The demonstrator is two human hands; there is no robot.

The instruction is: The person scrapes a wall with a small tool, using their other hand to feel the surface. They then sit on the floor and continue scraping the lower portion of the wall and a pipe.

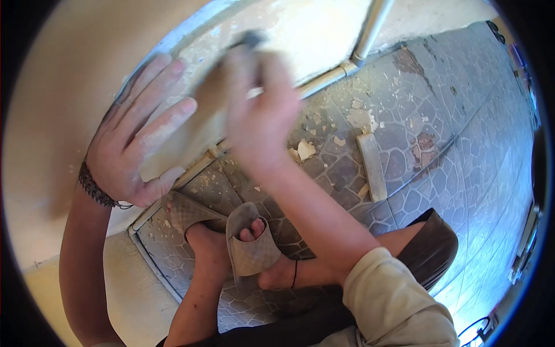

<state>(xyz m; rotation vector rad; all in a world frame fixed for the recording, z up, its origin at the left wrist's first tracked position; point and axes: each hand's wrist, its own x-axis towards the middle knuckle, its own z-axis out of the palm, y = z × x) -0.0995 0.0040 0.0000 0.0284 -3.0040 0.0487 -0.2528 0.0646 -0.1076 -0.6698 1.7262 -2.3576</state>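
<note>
Pale, patchy wall touched by left hand, fingers spread wide; dark tool, blurred, gripped by right hand at the fingertips, wall contact unclear; pipe run beneath the fingers along wall base; stone-patterned floor beyond them strewn with flakes; wooden strip seen there.

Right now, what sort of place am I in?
Probably a tiled room or courtyard, though I can't tell which: there's a patchy wall with a pipe along its foot, a stone-patterned floor, and pale flakes scattered over it.
</note>
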